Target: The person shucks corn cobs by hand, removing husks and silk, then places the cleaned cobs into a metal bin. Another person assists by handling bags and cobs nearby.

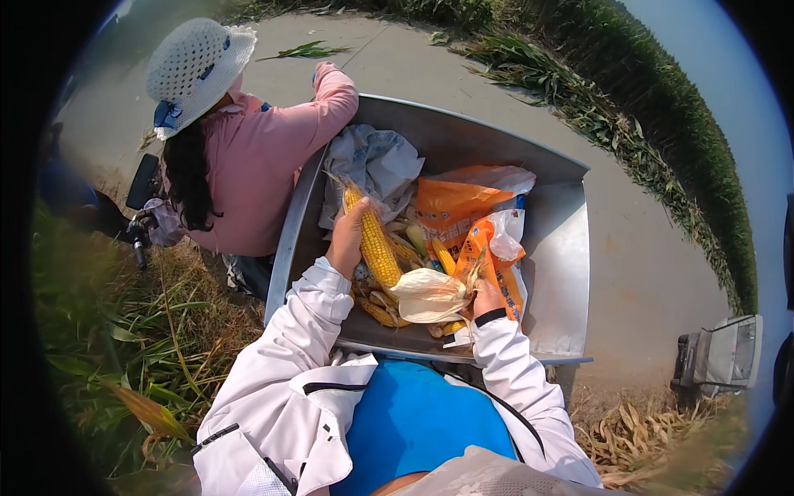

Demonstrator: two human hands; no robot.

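A yellow ear of corn [379, 252] slants across the left part of a metal cart box, its husk pulled back. My left hand [347, 238] is closed round its upper part, with the thumb against the kernels. The pale, dry husk [430, 296] spreads from the ear's lower end toward my right hand [486, 301]. That hand is closed on the gathered husk; some of its fingers are hidden. Below my hands lie more yellow ears [376, 311] and loose husk pieces, partly covered.
The metal box [556, 277] has raised walls. In it lie orange bags [451, 202] and a whitish sack [376, 165]. At left, a person in pink [256, 157] rests an arm by the rim near a handlebar [139, 236]. A vehicle [718, 355] stands at right.
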